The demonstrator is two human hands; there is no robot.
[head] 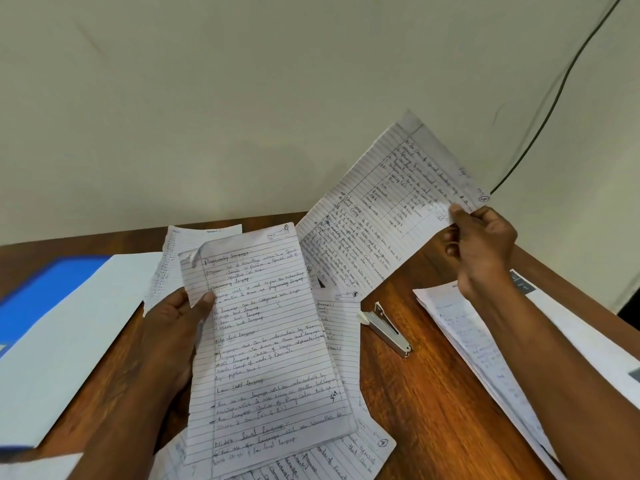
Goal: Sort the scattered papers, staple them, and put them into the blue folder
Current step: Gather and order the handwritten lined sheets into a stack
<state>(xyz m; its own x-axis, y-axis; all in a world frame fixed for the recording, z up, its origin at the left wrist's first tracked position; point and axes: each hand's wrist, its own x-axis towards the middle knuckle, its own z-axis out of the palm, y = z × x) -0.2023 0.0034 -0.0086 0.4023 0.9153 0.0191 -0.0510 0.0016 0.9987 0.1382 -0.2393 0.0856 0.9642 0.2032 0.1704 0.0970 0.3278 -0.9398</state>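
Note:
My left hand [180,327] grips the left edge of a lined, handwritten sheet [266,337], held above the wooden table [426,403]. My right hand [479,245] pinches the corner of a second handwritten sheet [384,209], lifted and tilted up toward the wall. More written pages [349,455] lie scattered on the table under the held sheet. A small metal stapler [386,329] lies on the table between my hands. The blue folder [38,306] lies at the left, partly covered by a white sheet [69,334].
A stack of papers [485,358] lies under my right forearm at the table's right edge. Another page [180,244] sits at the back near the wall. A dark cable [561,95] runs down the wall at the right.

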